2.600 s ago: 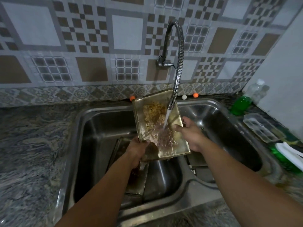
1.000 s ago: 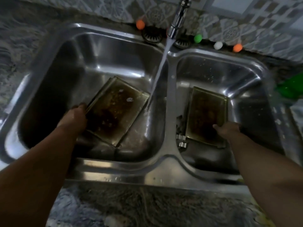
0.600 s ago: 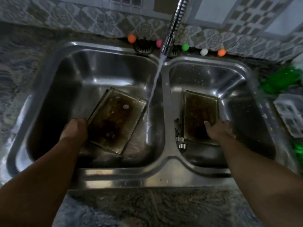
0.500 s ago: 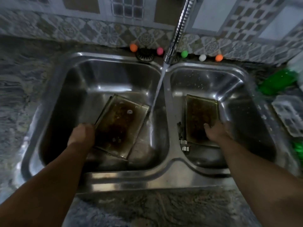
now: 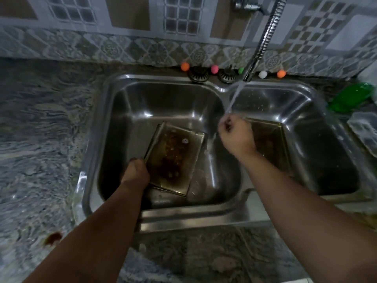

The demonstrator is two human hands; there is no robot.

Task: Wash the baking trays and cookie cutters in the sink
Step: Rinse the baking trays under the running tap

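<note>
A dirty rectangular baking tray (image 5: 173,158) lies tilted in the left basin of the steel double sink (image 5: 95,139). My left hand (image 5: 135,173) grips its near left corner. A second dirty tray (image 5: 271,144) lies in the right basin, partly hidden by my right hand (image 5: 234,137). That hand is raised over the divider with its fingers curled, holding nothing I can see, and the water stream falls onto it. No cookie cutters are visible.
The flexible tap (image 5: 263,37) runs from the upper right. Two drain strainers (image 5: 197,73) and small coloured balls (image 5: 184,66) sit on the back ledge. A green bottle (image 5: 350,99) and a clear plastic tray (image 5: 365,131) lie on the right counter. Granite counter (image 5: 40,139) surrounds the sink.
My right hand has left the right tray and risen to the left into the water stream, fingers curling. My left hand stays on the left tray. The view has shifted left.
</note>
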